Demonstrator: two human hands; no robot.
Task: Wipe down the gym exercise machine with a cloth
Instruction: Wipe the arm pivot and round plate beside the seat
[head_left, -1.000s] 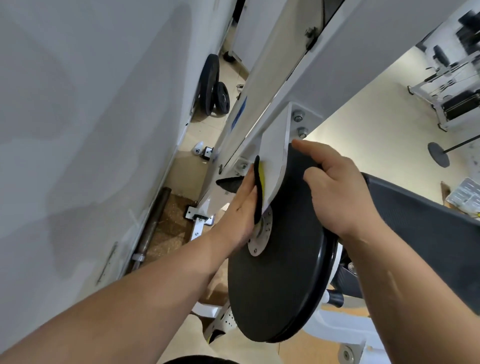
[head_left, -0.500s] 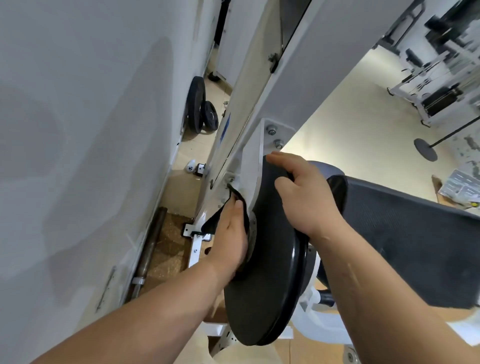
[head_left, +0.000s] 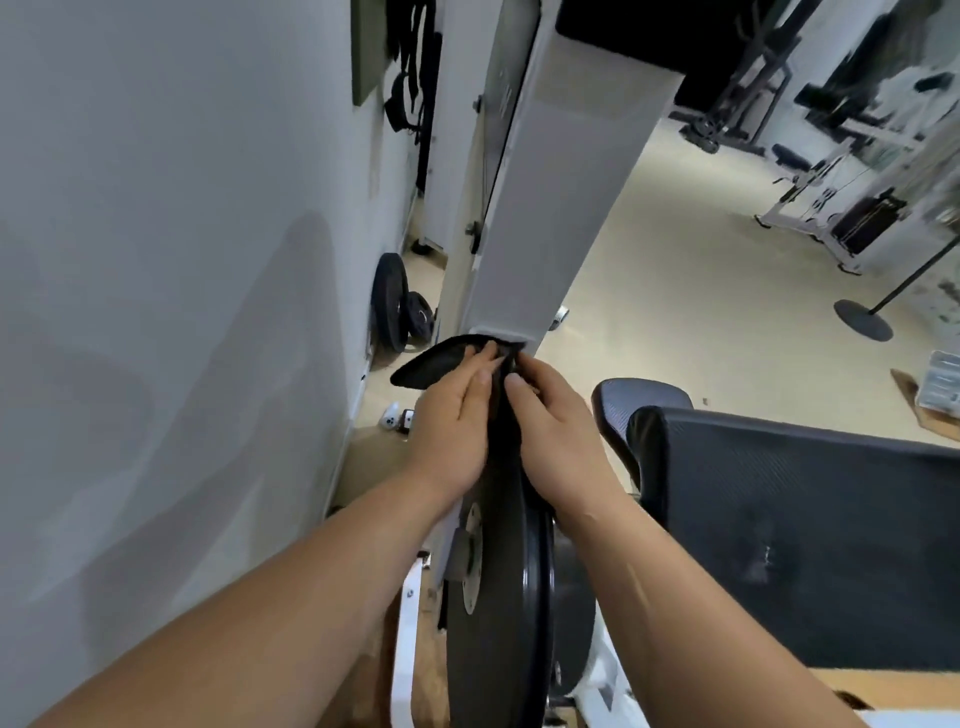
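At the top rim of the disc, between both hands: one black cloth (head_left: 434, 359), soft and crumpled. One end fans out to the left past the fingertips, and the rest is bunched against the rim.

Black round metal disc (head_left: 500, 613), seen nearly edge-on and upright, with a grey bolted hub on its left face. It is mounted at the foot of a white rectangular steel column (head_left: 550, 208) that rises away from the viewer.

Left hand (head_left: 457, 421): fingers nearly straight and close together, laid over the cloth and pressing it to the disc's left face, with the thumb along the rim.

Right hand (head_left: 553, 436): fingers curled over the rim's right side, gripping the disc, with the thumb tip touching the cloth.

Black mesh-textured padded backrest (head_left: 810, 545), just right of the disc.

Grey painted wall (head_left: 156, 312), to the left.

Two black weight plates (head_left: 395, 306), leaning near the wall beyond the column.

Beige floor (head_left: 675, 312).

Black round-based stand (head_left: 863, 320), well apart at far right.

White cable machine (head_left: 831, 223), blurred, in the background.
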